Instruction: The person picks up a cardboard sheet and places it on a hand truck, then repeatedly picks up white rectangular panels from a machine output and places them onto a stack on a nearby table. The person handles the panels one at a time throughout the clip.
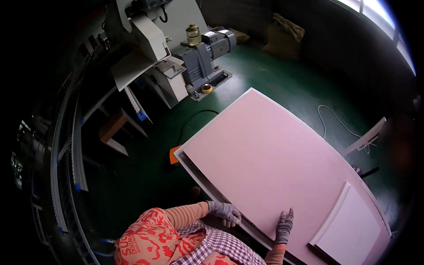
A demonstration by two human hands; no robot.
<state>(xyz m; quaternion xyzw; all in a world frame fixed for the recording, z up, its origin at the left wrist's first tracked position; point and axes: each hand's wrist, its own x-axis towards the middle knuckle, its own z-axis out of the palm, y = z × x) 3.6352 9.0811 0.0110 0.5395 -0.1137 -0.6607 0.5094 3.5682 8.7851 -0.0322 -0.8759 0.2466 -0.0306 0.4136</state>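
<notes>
Pink panel (265, 163): left hand (226, 212) curls on its near edge, grip unclear; right hand (284, 226) flat, open.

The panel (269, 163) is pale pink, the floor (282, 84) dark green, the gloves (226, 212) grey (speckled knit), the apron (221, 247) checked purple-white.

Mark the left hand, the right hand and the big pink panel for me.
left hand (226, 213), head view, on the back of the gloved hand at the panel's near edge.
right hand (284, 227), head view, on the gloved palm area lying flat on the panel.
pink panel (265, 154), head view, bare middle of its top face.
</notes>
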